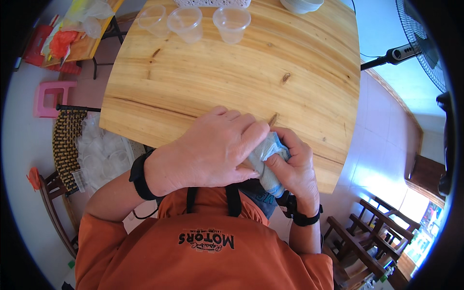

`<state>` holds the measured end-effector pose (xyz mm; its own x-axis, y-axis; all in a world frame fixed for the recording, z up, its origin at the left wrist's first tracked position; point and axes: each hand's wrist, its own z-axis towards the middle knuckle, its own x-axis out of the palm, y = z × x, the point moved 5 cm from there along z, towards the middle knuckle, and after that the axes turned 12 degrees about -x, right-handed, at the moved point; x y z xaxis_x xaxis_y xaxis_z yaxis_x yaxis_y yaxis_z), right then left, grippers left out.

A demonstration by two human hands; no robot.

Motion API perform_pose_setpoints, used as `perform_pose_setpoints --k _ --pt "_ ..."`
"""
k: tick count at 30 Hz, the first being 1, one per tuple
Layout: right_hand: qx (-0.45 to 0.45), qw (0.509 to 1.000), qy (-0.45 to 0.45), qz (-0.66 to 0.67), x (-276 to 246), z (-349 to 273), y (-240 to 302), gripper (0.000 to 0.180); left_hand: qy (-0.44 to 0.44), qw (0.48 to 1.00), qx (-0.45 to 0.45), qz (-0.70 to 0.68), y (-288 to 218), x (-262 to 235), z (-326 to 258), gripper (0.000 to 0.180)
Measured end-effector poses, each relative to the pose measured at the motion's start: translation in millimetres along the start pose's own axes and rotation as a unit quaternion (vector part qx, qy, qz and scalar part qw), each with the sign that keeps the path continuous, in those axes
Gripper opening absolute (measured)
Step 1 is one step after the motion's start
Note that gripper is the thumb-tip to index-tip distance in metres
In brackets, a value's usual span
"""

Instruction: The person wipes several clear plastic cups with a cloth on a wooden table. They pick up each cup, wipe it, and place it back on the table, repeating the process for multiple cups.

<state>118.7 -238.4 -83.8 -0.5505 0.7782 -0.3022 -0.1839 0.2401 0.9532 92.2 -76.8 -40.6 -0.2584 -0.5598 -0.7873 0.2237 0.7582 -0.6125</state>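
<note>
A pale blue-grey cloth [270,157] with brighter blue edges is bunched between my hands, just above the table's near edge. My right hand [297,166] pinches it from the right, thumb on top and fingers curled behind. From the left, my left hand [208,145] is curled against the cloth's other side, its thumb low and its fingers bent over the top. Whatever sits inside my left palm is hidden by the back of the hand. Three clear plastic cups [232,26] stand in a row on the table's far left part.
The wooden table [217,77] spans the middle. At its far edge are a white basket [212,2] and stacked white bowls [302,5]. Many clear cups [104,154] fill a container at left, near a woven chair [67,145]. A fan [420,43] and wooden chairs [372,237] stand right.
</note>
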Motion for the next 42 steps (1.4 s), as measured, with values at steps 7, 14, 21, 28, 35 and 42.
perform_pose_setpoints --k 7,14,21,28,35,42 --pt "0.037 0.993 -0.09 0.068 -5.8 2.3 -7.1 0.035 -0.053 0.997 -0.034 -0.049 21.4 -17.3 -4.0 0.061" --pt "0.08 0.973 -0.142 0.161 -4.8 7.2 -18.1 0.029 -0.075 0.977 -0.056 -0.192 44.9 -28.4 -2.7 0.072" --pt "0.085 0.966 -0.157 0.188 -4.9 7.3 -26.1 0.029 -0.089 0.944 -0.095 -0.302 60.7 -38.7 5.7 0.075" --pt "0.074 0.967 -0.148 0.193 -1.9 8.3 -26.2 0.029 -0.122 0.892 -0.072 -0.429 76.7 -41.5 21.2 0.071" --pt "0.075 0.967 -0.142 0.196 -2.7 9.5 -23.5 0.029 -0.151 0.843 -0.047 -0.514 73.8 -52.8 27.2 0.07" --pt "0.066 0.968 -0.136 0.2 -2.1 10.3 -25.8 0.028 -0.181 0.838 -0.062 -0.511 78.7 -57.4 24.9 0.067"
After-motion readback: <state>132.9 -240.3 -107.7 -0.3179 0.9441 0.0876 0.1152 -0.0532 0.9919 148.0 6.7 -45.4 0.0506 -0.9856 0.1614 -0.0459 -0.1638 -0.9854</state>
